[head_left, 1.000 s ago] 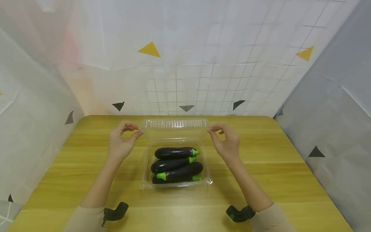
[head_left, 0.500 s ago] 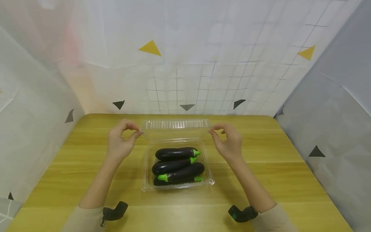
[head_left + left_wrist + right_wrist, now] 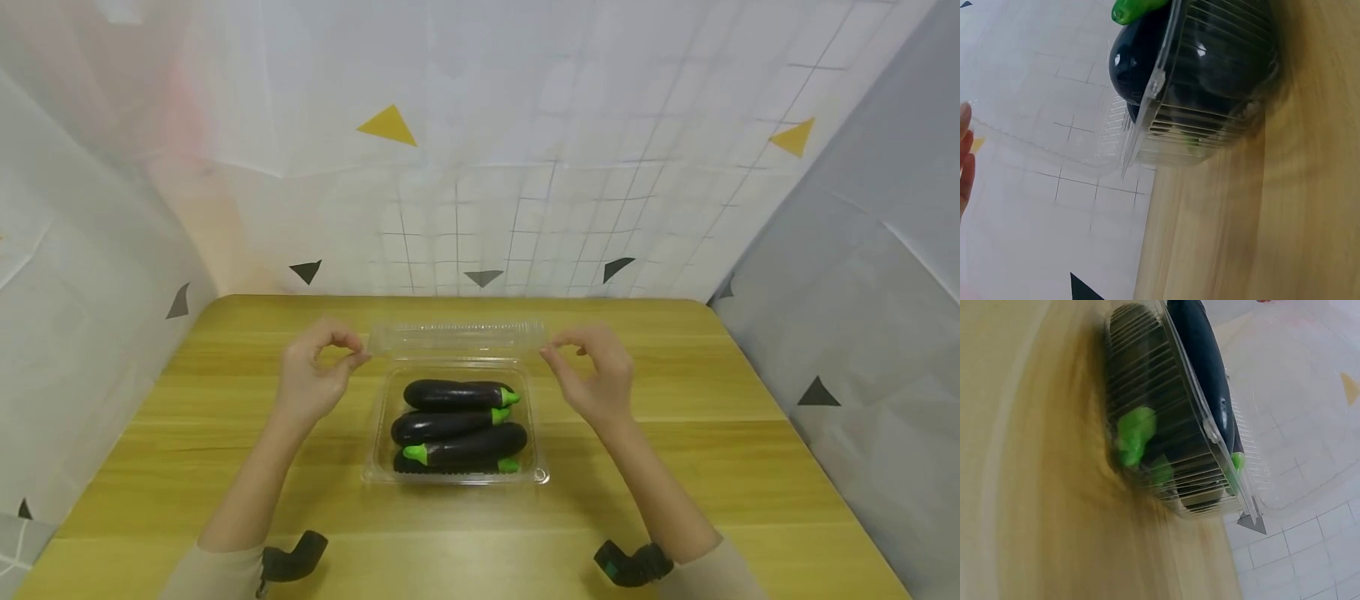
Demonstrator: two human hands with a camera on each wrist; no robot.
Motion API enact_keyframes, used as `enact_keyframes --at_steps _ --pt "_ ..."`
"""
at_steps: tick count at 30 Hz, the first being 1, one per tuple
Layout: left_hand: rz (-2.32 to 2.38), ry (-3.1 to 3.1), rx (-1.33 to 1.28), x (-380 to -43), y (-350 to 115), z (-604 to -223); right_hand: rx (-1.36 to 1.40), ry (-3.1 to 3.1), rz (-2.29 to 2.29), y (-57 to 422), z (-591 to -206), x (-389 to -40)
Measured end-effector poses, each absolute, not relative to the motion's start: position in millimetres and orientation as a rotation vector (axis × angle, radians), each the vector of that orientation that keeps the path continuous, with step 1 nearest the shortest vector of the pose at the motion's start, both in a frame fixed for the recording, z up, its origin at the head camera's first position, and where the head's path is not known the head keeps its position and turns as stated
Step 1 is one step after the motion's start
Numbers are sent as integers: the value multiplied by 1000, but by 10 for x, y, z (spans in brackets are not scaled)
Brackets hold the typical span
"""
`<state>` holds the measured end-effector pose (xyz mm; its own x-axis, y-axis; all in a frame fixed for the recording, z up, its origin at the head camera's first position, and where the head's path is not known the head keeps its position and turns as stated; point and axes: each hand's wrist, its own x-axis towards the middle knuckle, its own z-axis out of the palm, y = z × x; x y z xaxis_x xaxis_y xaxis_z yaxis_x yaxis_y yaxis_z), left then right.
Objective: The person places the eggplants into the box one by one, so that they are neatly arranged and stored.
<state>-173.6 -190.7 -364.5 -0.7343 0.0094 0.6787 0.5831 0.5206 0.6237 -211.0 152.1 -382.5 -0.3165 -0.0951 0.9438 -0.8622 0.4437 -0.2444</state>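
A clear plastic clamshell box (image 3: 480, 480) sits mid-table with several dark eggplants (image 3: 476, 444) piled inside, their green stem ends showing. Its hinged lid (image 3: 459, 340) is raised at the far side. At the lid's left corner, thumb and fingers of my left hand (image 3: 309, 379) pinch the edge. My right hand (image 3: 602, 382) holds the opposite corner the same way. In the left wrist view, fingertips (image 3: 965, 159) show at the lid's edge. The right wrist view shows the ribbed box wall (image 3: 1166, 425) and the transparent lid (image 3: 1297, 419) standing up from it.
The wooden table (image 3: 750, 475) ends at a white patterned sheet (image 3: 480, 167) behind the box, with grey sheets at either side. Black wrist mounts (image 3: 296, 557) project inward from both forearms over the table's near part.
The lid's ribbed part has tipped lower and nearer, and both hands have come down slightly with it. The eggplants keep their places in the box.
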Motion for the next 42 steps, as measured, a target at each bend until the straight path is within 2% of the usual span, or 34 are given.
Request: enact_keyframes --at_steps 8,13,19,36,42 --pt "-1217 -2188 -623 -1573 -1996 -3729 994 -1690 1031 1456 -3658 -1784" --pt "-1159 -2229 -745 -1464 -2064 -3826 1065 -1737 1085 1463 -3677 -1603" --pt "-1037 -2315 -757 -1344 -2077 -3893 1110 -1805 1085 1481 -3728 -1458" --pt "-903 -2289 -850 -1274 -2094 -4046 1165 -1890 1072 1509 -3783 -1368" --pt "-725 -2272 -896 -1229 -2087 -4156 1185 -1945 1056 1577 -4001 -1396"
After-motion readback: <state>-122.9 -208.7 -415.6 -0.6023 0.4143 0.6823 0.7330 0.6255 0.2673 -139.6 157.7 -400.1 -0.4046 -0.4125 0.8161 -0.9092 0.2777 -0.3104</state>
